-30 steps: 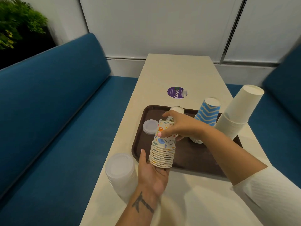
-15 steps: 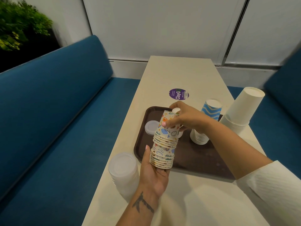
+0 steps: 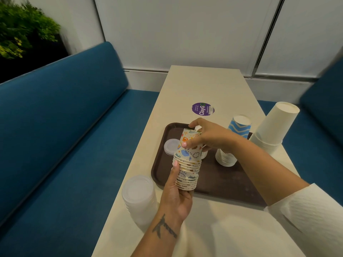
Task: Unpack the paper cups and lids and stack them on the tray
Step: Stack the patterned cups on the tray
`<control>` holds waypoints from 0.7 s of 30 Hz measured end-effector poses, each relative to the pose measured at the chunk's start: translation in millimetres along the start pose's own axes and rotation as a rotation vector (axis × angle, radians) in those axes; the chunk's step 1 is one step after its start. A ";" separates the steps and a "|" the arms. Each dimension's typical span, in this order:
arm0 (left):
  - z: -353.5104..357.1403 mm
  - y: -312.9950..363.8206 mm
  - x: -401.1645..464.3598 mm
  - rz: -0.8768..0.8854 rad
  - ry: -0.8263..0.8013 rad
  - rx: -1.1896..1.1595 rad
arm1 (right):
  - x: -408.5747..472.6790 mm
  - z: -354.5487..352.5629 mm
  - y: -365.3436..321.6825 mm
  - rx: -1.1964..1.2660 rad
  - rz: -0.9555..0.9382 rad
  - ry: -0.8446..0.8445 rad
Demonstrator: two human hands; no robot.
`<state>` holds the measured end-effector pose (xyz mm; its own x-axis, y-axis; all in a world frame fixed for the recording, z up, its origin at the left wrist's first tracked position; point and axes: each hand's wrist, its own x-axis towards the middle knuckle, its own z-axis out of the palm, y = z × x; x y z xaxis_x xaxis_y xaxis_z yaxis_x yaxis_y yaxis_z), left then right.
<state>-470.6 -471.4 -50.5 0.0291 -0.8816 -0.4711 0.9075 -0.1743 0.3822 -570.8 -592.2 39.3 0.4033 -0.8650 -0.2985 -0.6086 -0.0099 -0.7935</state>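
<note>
A stack of small patterned paper cups (image 3: 187, 164), upside down, is held over the near left part of the brown tray (image 3: 219, 184). My left hand (image 3: 176, 193) grips the stack's lower end from below. My right hand (image 3: 206, 136) pinches the top cup near its base. On the tray stand a stack of blue-and-white striped cups (image 3: 232, 143) and a small stack of lids (image 3: 171, 147). A small white cup is partly hidden behind my right hand.
A stack of clear plastic lids (image 3: 139, 199) stands on the table (image 3: 209, 86) left of the tray. Large white cups (image 3: 272, 128) stand stacked at the table's right edge. A purple sticker (image 3: 202, 108) lies beyond the tray. Blue benches flank the table.
The patterned stack has risen slightly and the top cup has been drawn a little off the others by my right hand. My left hand still holds the stack's lower end.
</note>
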 end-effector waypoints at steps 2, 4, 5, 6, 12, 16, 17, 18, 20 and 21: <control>1.4 -0.1 0.1 0.003 0.015 -0.002 | -0.1 -0.4 -1.3 -0.001 -0.003 0.000; 2.8 -0.1 0.5 0.006 0.025 0.000 | 0.3 -1.2 -2.7 -0.009 -0.007 0.002; 3.3 -0.1 0.7 0.008 0.027 0.005 | 0.6 -1.7 -3.0 -0.010 -0.008 0.003; 3.6 -0.2 0.8 0.010 0.031 0.008 | 1.1 -2.1 -3.3 -0.011 -0.008 0.002; 1.8 -0.2 3.1 0.016 0.056 0.008 | 3.3 -5.2 -4.8 -0.007 0.005 0.009; -1.6 0.2 4.5 0.005 0.060 0.027 | 5.0 -10.6 -8.5 0.027 0.013 0.024; -2.3 0.2 4.6 0.001 0.062 0.029 | 5.8 -12.6 -9.4 0.045 0.015 0.027; -3.2 -0.1 4.8 -0.002 0.067 0.028 | 5.7 -14.8 -10.9 0.064 0.015 0.033; -5.2 -0.7 4.9 -0.010 0.074 0.015 | 7.2 -20.2 -13.5 0.087 0.008 0.063; -6.2 -1.1 4.6 -0.015 0.077 0.005 | 8.3 -23.3 -15.1 0.092 0.001 0.090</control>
<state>-468.9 -472.5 -58.0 0.0481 -0.8423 -0.5368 0.9060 -0.1894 0.3784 -574.2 -610.9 61.1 0.3378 -0.9064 -0.2538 -0.5422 0.0330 -0.8396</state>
